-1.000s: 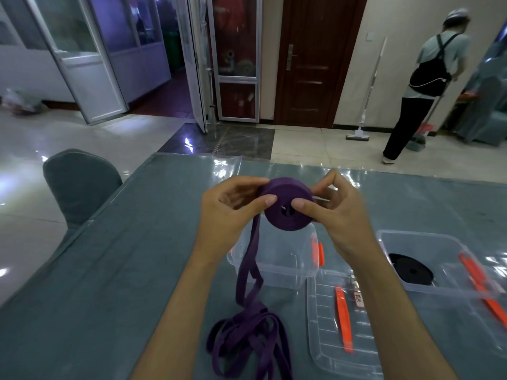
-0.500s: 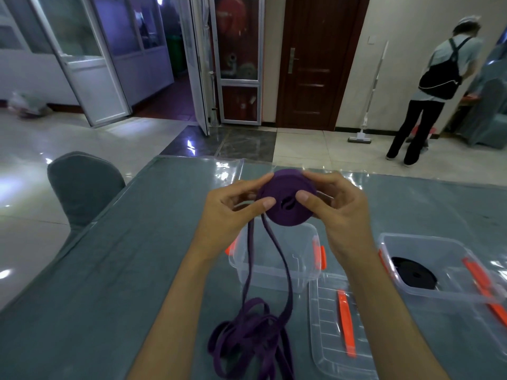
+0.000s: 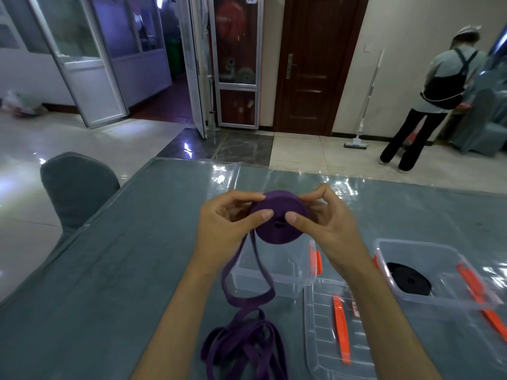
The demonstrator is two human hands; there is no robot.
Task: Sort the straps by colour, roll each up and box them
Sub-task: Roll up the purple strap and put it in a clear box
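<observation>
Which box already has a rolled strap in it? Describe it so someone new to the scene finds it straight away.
Start at the grey-green table and look to its right side, past the right hand. There stands a clear open box holding a flat black roll. The other clear box, below the purple roll held in both hands, has no roll in it, and the lid between them lies flat.

This looks like a hall or function room in a public building. A polished tile floor (image 3: 82,149) runs to glass-and-metal doors (image 3: 236,64) and a dark wooden door (image 3: 310,64). The table (image 3: 109,270) has a grey cloth under clear plastic, a fabric-covered chair (image 3: 74,187) stands beside it, and a mop (image 3: 365,105) leans on the wall.
</observation>
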